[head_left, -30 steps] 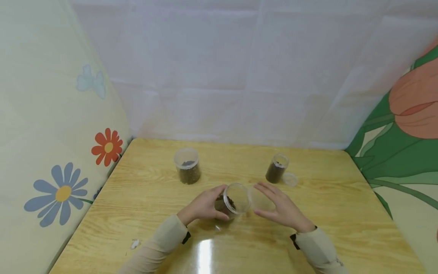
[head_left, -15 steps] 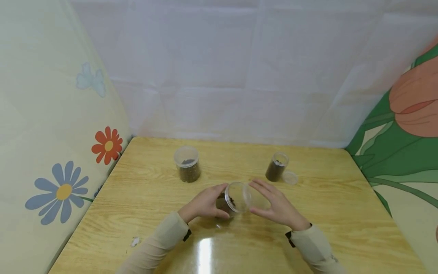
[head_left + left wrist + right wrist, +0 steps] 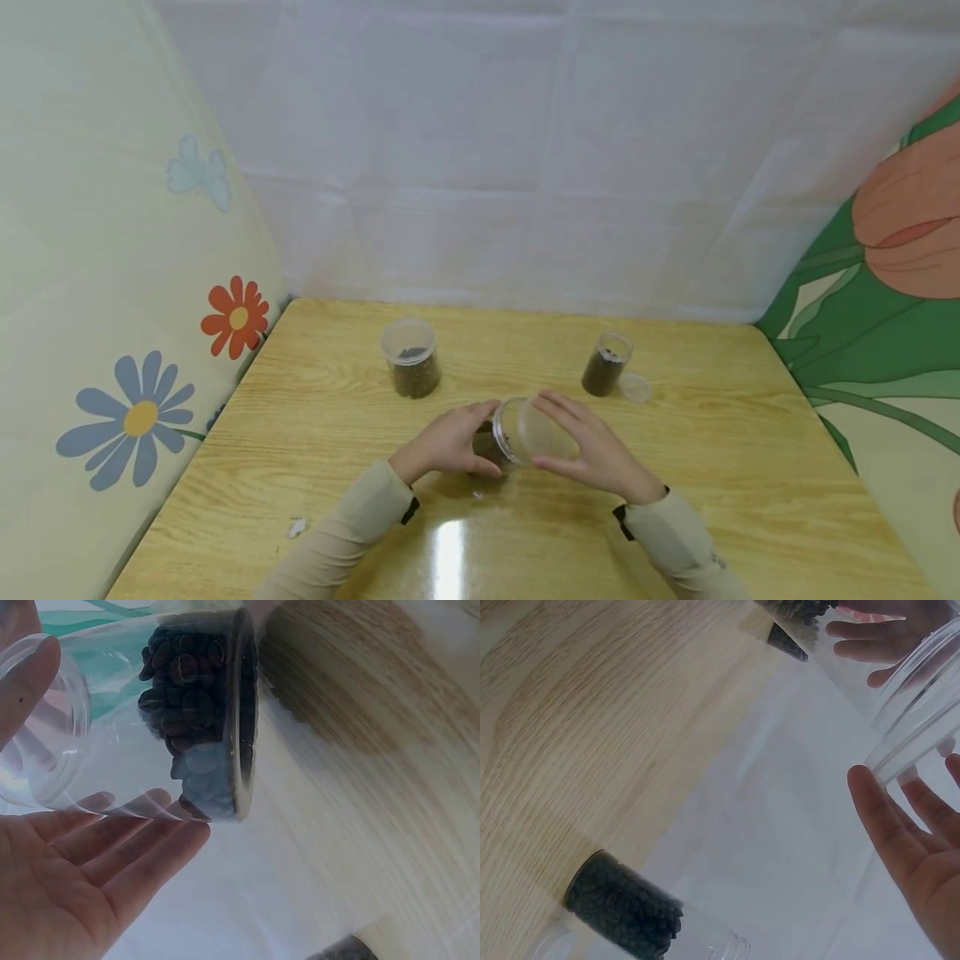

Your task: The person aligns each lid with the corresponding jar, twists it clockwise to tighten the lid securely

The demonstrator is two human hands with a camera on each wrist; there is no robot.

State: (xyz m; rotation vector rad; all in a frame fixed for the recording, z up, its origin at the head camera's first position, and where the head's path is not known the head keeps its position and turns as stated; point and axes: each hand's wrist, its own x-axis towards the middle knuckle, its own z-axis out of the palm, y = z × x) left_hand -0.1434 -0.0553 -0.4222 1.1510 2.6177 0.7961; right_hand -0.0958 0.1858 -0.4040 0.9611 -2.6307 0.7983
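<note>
In the head view my left hand (image 3: 447,442) grips a clear plastic jar (image 3: 112,712) by its side, near the table's middle. The jar is tilted with its mouth toward the right, and dark beans (image 3: 191,705) fill its bottom part. My right hand (image 3: 603,450) holds a clear round lid (image 3: 922,739) by its edge, fingers and thumb spread around it. The lid faces the jar's mouth at close range; whether they touch, I cannot tell. Part of the jar is hidden behind the left fingers in the head view.
A wide open jar (image 3: 414,375) of dark contents stands at the back left of the wooden table (image 3: 337,333). Back right is a narrower open jar (image 3: 602,375) of dark seeds, a small clear lid (image 3: 635,388) beside it. A white scrap (image 3: 297,527) lies front left.
My right hand has moved left with the lid, closing the gap to the jar's mouth. The left hand and its jar have hardly moved.
</note>
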